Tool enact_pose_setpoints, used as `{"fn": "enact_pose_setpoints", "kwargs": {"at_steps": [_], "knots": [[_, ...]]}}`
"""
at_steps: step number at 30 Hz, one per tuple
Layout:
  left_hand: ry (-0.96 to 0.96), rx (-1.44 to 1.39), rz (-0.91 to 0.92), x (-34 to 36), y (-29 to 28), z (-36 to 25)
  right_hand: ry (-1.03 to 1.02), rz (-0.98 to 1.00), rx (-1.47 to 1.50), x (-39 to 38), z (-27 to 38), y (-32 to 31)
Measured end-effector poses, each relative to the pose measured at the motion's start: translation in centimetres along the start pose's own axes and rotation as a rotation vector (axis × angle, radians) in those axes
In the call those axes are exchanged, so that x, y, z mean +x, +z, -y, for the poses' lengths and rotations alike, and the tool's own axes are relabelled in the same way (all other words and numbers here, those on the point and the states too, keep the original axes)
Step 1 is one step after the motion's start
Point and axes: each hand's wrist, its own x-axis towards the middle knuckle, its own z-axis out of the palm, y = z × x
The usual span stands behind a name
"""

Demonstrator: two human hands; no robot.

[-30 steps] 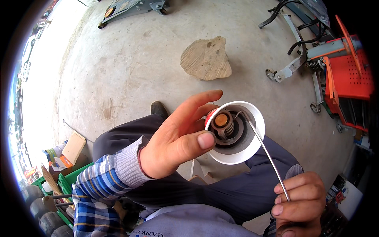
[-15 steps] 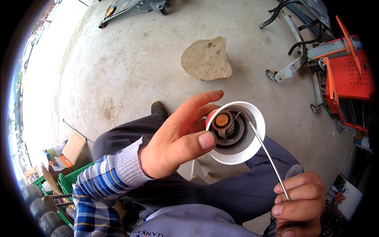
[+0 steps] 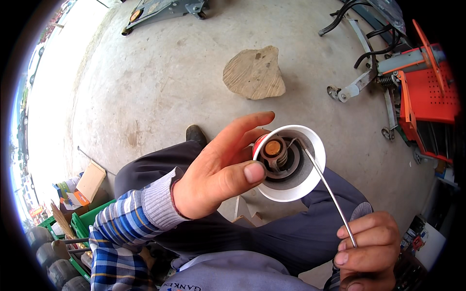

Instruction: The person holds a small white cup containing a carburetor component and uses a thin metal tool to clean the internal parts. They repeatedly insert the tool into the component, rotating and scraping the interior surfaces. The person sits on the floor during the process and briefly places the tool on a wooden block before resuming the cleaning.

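Note:
My left hand [image 3: 213,179] is wrapped round a white cup [image 3: 316,167] with some red on its outside. The thumb rests at the near rim, and the fingers go behind the cup, partly hidden. Inside sits a dark metal part [image 3: 279,162] with a coil spring and a round brass-coloured disc; it looks like an engine thermostat. My right hand [image 3: 371,247] is closed on a thin metal rod [image 3: 330,191] with a bent, hooked tip. The rod slants over the right rim, and its tip reaches into the cup beside the spring.
A wood block [image 3: 255,72] stands on the concrete floor ahead. A floor jack [image 3: 167,12] is at the far left. Wheeled equipment [image 3: 357,87] and a red cabinet [image 3: 429,97] stand on the right. Green crates [image 3: 87,220] and a cardboard box [image 3: 91,180] lie left of my legs.
Almost nothing differs. The cup and the rod stay in place between my hands, with at most a very slight shift.

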Motion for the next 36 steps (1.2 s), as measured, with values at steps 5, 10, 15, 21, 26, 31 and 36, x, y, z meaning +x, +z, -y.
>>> {"fn": "enact_pose_setpoints", "kwargs": {"at_steps": [5, 10, 15, 21, 26, 31, 36], "knots": [[0.004, -0.002, -0.006, 0.0, 0.0, 0.2, 0.026, 0.022, 0.008, 0.3, 0.3, -0.3], [0.001, -0.011, -0.002, 0.0, 0.0, 0.1, 0.029, -0.058, -0.031, 0.1, 0.5, 0.4], [0.007, -0.003, -0.009, 0.0, 0.0, 0.2, 0.039, 0.04, -0.036, -0.9, -0.4, -1.2], [0.013, 0.01, -0.013, 0.1, 0.0, 0.3, 0.115, -0.177, -0.196, -0.3, 0.7, 1.4], [0.015, 0.009, -0.014, 0.1, 0.0, 0.3, 0.112, -0.177, -0.199, -0.4, 0.6, 1.3], [0.018, 0.016, -0.013, 0.1, -0.1, 0.3, 0.048, -0.124, -0.082, -0.1, 0.4, 0.9], [0.007, 0.001, -0.012, 0.1, 0.0, 0.2, -0.004, -0.094, -0.046, 0.0, 0.0, 0.8]]}}
